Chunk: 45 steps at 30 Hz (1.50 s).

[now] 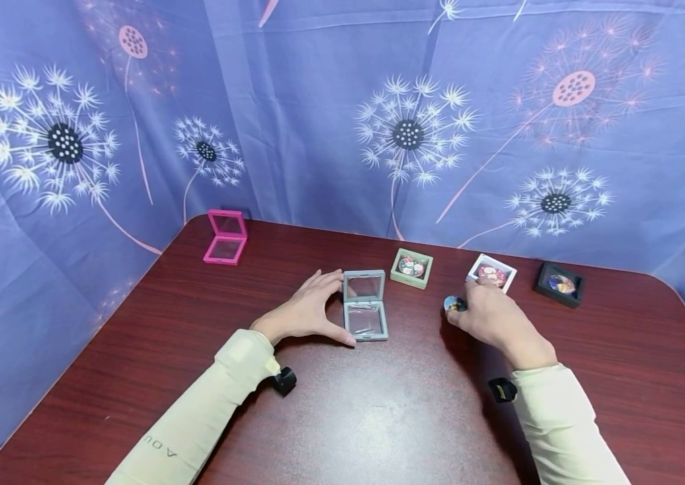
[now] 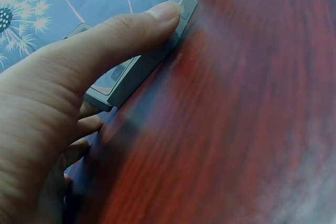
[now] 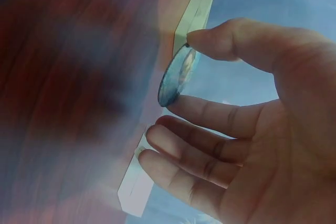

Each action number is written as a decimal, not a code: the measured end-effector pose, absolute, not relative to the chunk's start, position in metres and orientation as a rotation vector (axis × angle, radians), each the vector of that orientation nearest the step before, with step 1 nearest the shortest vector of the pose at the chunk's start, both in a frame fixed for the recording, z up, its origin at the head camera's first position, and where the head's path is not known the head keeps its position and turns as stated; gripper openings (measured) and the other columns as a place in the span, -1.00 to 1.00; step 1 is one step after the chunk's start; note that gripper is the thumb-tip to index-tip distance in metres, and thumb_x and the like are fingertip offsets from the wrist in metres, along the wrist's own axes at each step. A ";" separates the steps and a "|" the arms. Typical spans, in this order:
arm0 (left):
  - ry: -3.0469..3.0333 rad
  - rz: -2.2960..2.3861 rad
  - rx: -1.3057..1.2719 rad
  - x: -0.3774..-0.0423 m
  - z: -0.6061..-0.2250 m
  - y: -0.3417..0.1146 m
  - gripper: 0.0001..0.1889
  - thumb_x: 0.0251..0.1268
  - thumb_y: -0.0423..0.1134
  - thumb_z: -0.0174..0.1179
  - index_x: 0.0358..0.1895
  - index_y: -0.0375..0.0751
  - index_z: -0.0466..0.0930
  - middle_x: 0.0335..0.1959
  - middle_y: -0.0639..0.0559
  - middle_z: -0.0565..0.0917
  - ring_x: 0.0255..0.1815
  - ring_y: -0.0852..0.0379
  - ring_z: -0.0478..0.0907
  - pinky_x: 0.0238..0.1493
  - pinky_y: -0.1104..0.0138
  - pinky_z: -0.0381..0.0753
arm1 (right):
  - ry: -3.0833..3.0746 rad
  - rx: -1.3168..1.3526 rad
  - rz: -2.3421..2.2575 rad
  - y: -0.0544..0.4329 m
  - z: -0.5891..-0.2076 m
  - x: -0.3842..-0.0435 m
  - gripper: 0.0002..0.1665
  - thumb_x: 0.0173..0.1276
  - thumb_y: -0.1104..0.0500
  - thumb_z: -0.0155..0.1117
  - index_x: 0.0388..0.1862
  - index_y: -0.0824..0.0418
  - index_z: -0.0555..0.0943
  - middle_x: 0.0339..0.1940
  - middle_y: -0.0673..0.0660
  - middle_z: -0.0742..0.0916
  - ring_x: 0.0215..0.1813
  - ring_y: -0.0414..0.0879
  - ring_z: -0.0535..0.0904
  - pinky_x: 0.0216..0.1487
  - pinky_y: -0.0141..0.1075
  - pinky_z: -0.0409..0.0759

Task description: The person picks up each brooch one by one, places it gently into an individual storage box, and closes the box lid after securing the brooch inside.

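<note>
A grey display case [image 1: 365,320] with clear film panels lies opened out on the table, its lid tilted up at the back. My left hand [image 1: 308,308] steadies it from the left, thumb at the front edge and fingers by the lid. In the left wrist view the thumb [image 2: 131,32] lies along the case's edge [image 2: 142,66]. Over the table to the right, my right hand [image 1: 494,320] pinches a round, coin-like disc [image 3: 176,77] by its rim between thumb and index finger. The other fingers [image 3: 184,156] are loosely bent. A picture shows on the disc's face.
Along the back stand a green case [image 1: 411,268], a white case [image 1: 492,272] and a black case [image 1: 560,283], each with a round picture disc inside. A pink case [image 1: 225,237] stands opened at the back left. A blue dandelion-print cloth [image 1: 312,135] hangs behind the brown table [image 1: 342,417].
</note>
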<state>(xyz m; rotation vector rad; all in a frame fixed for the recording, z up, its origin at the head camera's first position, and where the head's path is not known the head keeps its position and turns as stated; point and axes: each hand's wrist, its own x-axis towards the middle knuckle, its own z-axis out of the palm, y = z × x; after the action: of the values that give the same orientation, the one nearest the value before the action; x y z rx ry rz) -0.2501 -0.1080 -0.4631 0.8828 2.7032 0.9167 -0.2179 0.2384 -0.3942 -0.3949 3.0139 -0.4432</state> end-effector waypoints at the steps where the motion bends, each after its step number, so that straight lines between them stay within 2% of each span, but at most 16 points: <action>1: 2.704 0.914 0.881 -0.250 -0.463 -0.108 -0.11 -0.15 0.39 0.62 0.28 0.06 0.56 0.70 -0.07 0.19 0.74 0.11 -0.09 0.68 0.19 -0.36 | 3.019 -0.405 -0.439 0.237 -0.394 -0.218 -0.57 0.31 0.10 0.44 -0.22 0.47 0.54 -0.32 0.33 0.63 -0.19 0.28 0.63 -0.09 0.24 0.63; 7: 2.706 0.912 0.881 -0.250 -0.463 -0.108 -0.11 -0.15 0.39 0.62 0.28 0.06 0.57 0.69 -0.07 0.19 0.74 0.10 -0.09 0.68 0.19 -0.36 | 3.059 -0.453 -0.399 0.226 -0.395 -0.216 -0.53 0.24 0.09 0.49 -0.23 0.50 0.56 -0.24 0.36 0.62 -0.17 0.27 0.64 -0.02 0.19 0.65; 13: 2.706 0.921 0.900 -0.250 -0.463 -0.108 -0.11 -0.16 0.38 0.63 0.26 0.04 0.58 0.68 -0.09 0.22 0.74 0.07 -0.07 0.69 0.15 -0.34 | 3.038 -0.458 -0.383 0.219 -0.395 -0.215 -0.50 0.24 0.07 0.51 -0.20 0.50 0.55 -0.21 0.36 0.60 -0.20 0.22 0.63 -0.05 0.17 0.65; 26: 2.716 0.903 0.899 -0.249 -0.462 -0.107 -0.11 -0.16 0.38 0.63 0.26 0.02 0.57 0.68 -0.09 0.23 0.74 0.07 -0.07 0.69 0.14 -0.34 | 3.025 -0.483 -0.418 0.203 -0.395 -0.213 -0.64 0.25 0.10 0.48 -0.29 0.36 0.56 -0.24 0.25 0.55 -0.24 0.15 0.58 -0.13 0.11 0.64; 38: 2.717 0.905 0.899 -0.249 -0.462 -0.107 -0.12 -0.15 0.37 0.64 0.26 0.03 0.58 0.67 -0.07 0.25 0.74 0.08 -0.07 0.69 0.15 -0.35 | 3.031 -0.518 -0.436 0.196 -0.397 -0.214 -0.61 0.25 0.10 0.48 -0.20 0.40 0.60 -0.23 0.23 0.56 -0.26 0.09 0.58 -0.10 0.07 0.67; 45: 2.712 0.912 0.902 -0.250 -0.463 -0.107 -0.11 -0.15 0.37 0.64 0.27 0.04 0.57 0.67 -0.08 0.26 0.74 0.08 -0.07 0.69 0.15 -0.34 | 3.040 -0.561 -0.469 0.188 -0.398 -0.212 -0.62 0.28 0.10 0.47 -0.15 0.40 0.62 -0.19 0.23 0.59 -0.17 0.11 0.57 -0.06 0.05 0.66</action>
<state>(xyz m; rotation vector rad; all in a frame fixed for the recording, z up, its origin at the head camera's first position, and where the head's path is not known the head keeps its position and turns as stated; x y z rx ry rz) -0.2503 -0.1069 -0.4631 0.9017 2.7119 0.9116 -0.2121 0.1883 -0.3979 -0.5611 3.0403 -0.4694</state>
